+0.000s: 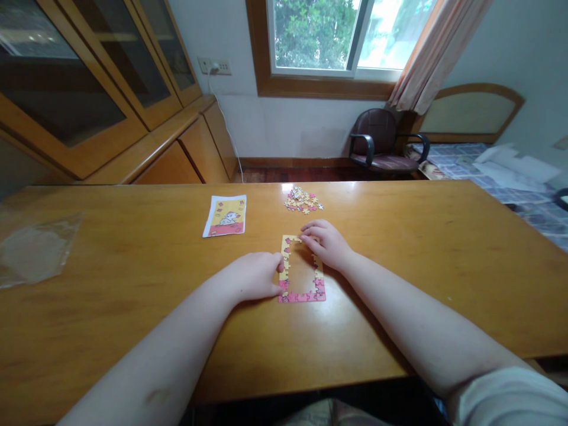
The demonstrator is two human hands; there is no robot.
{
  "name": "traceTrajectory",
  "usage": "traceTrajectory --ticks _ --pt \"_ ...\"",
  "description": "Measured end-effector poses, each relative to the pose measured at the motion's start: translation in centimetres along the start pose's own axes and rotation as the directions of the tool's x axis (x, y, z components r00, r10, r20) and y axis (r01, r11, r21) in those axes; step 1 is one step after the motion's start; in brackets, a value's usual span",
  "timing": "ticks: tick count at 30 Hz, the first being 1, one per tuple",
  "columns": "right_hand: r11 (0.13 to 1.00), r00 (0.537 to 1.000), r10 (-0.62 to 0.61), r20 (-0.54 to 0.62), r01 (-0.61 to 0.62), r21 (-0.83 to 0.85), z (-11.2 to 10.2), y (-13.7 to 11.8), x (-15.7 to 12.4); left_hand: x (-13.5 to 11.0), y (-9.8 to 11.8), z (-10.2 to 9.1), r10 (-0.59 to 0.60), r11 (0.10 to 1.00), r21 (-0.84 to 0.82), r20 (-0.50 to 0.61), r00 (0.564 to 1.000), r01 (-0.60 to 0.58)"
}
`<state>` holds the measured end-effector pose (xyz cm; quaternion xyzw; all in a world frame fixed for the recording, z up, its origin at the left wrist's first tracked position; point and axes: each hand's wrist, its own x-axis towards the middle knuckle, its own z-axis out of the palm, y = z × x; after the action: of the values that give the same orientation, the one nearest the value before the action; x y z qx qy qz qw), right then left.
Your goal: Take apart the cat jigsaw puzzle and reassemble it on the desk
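Note:
A rectangular border of joined jigsaw pieces (306,297), yellow above and pink below, lies on the table with bare wood inside it. My left hand (260,275) rests against its left side, thumb and forefinger apart and touching the edge. At the top edge, my right hand (326,241) has thumb and fingertips close together on a jigsaw piece, largely covered by the fingers. Beyond the border sits a heap of loose jigsaw pieces (303,201), yellow, pink and white. A picture sheet (228,216) showing a white animal on yellow and pink lies to the left.
The wooden table (146,248) spans the view. A clear plastic bag (38,251) lies at its left end. Past the far edge are a wooden cabinet (173,157), a brown armchair (377,139) and a bed (461,160) under a window (328,35).

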<state>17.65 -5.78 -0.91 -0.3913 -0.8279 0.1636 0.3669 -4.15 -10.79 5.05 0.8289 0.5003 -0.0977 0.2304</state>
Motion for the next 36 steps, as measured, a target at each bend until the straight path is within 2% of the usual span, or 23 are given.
traceTrajectory --ticks 12,18,21,23,25,27,30,32,36 --pt "1.0 1.0 0.011 0.005 -0.011 0.001 0.0 -0.1 0.0 0.1 -0.6 -0.2 0.044 0.999 -0.021 -0.049 0.998 -0.045" --pt "1.0 1.0 0.001 -0.014 -0.001 -0.005 0.2 0.1 0.0 0.2 -0.9 -0.6 0.095 0.995 0.01 -0.146 0.985 -0.095" --pt "1.0 0.999 0.02 -0.031 -0.02 0.003 0.2 0.1 0.1 0.5 -1.1 -0.5 0.136 0.991 0.006 -0.118 0.984 -0.136" --pt "0.999 0.998 0.051 -0.046 -0.051 -0.009 -0.1 0.1 0.2 0.5 -1.2 -0.5 0.144 0.989 -0.002 -0.112 0.983 -0.145" --pt "0.989 0.989 0.134 -0.054 -0.137 -0.051 -0.4 0.0 0.2 0.6 -1.2 -0.5 0.13 0.991 -0.003 -0.141 0.981 -0.132" --pt "0.957 0.961 0.269 -0.061 -0.274 -0.096 -0.9 -0.1 0.2 0.6 -1.2 -0.5 0.119 0.993 0.002 -0.163 0.979 -0.12" --pt "0.893 0.901 0.431 -0.046 -0.433 -0.122 -1.3 -0.2 0.3 0.7 -1.2 -0.5 0.125 0.992 0.011 -0.133 0.983 -0.125" --pt "0.88 0.889 0.457 -0.018 -0.455 -0.136 -1.3 -0.2 0.3 0.7 -1.2 -0.4 0.126 0.992 0.006 -0.111 0.986 -0.126" --pt "0.915 0.919 0.393 0.038 -0.387 -0.115 -1.1 -0.2 0.3 0.9 -1.3 -0.4 0.109 0.994 0.002 -0.136 0.985 -0.11"
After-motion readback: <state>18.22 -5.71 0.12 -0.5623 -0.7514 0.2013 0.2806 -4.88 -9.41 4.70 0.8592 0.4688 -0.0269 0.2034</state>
